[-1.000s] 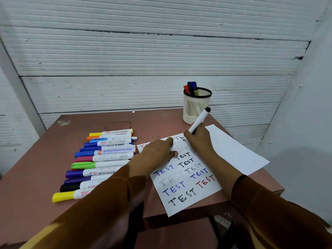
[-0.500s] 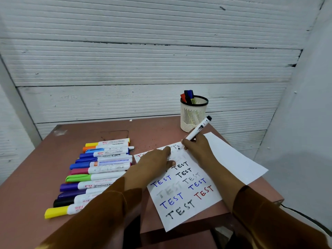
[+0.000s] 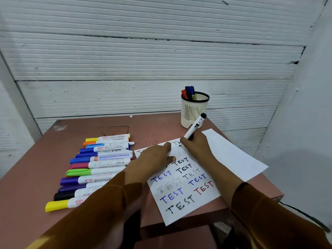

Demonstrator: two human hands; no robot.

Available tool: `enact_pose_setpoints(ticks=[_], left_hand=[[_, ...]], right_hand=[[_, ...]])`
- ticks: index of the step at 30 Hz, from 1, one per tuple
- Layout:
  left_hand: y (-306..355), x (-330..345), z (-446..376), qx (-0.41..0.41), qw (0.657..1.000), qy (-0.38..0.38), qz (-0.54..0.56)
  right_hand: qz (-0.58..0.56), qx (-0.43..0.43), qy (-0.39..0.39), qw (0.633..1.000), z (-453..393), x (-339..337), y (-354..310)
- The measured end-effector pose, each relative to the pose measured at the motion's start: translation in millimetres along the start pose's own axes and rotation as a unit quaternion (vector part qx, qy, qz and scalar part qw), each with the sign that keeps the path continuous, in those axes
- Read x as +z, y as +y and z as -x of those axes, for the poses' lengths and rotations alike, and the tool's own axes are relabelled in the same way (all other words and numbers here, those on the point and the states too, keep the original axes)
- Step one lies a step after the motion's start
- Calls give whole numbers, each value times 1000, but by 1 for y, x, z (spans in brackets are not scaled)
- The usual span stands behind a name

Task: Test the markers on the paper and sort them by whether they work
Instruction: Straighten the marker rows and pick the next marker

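A white paper sheet (image 3: pixel 228 155) lies on the right of the brown table, covered with the word TEST in black, blue, red and faint grey. My right hand (image 3: pixel 196 143) grips a white marker with a black end (image 3: pixel 195 126), its tip down on the top of the sheet. My left hand (image 3: pixel 155 156) rests flat on the paper, fingers straight, holding it down. A row of several capped markers (image 3: pixel 100 164) in many colours lies on the table to the left. A white mesh cup (image 3: pixel 194 112) at the back holds three markers.
The table (image 3: pixel 36 168) ends at a white ribbed wall behind and drops off close to the paper on the right and front. A dark cable (image 3: pixel 303 212) runs below the right edge.
The view has tilted slightly, so the table sits lower in frame. My right hand has kept the marker tip at the top of the sheet, where new black strokes appear. The left hand stays put.
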State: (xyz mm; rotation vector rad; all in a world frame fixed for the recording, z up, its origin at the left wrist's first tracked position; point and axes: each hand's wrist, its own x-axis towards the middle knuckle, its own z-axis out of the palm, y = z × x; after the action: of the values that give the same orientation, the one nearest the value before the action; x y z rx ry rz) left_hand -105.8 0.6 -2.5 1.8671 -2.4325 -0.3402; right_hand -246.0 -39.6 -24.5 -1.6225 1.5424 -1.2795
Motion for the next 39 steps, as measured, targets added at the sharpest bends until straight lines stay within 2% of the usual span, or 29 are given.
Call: enact_pose_setpoints(ticks=[4,9,15,19,24,39], left_hand=[[0,-1,-1,-2,1000,-2,-1],[1,-1,0,0,1000,-1,-6],[1,0,-1,-2,1000,-7,-1],[0,-1,-1,-3,1000,-7,0],[1,-1,-1,-5,1000,-7,0],[1,-2,1,-2,1000,-5,1]], right_hand=[[10,-9,24,1000,-1,-1,1],[3,-16,-19,1000,3,2,-1],[15,-8,42,999,-3,1,3],[-26,1,31,999,-2,0,1],[-3,0,0,1000,-2,1,1],[1,1,3,1000,-1,2,0]])
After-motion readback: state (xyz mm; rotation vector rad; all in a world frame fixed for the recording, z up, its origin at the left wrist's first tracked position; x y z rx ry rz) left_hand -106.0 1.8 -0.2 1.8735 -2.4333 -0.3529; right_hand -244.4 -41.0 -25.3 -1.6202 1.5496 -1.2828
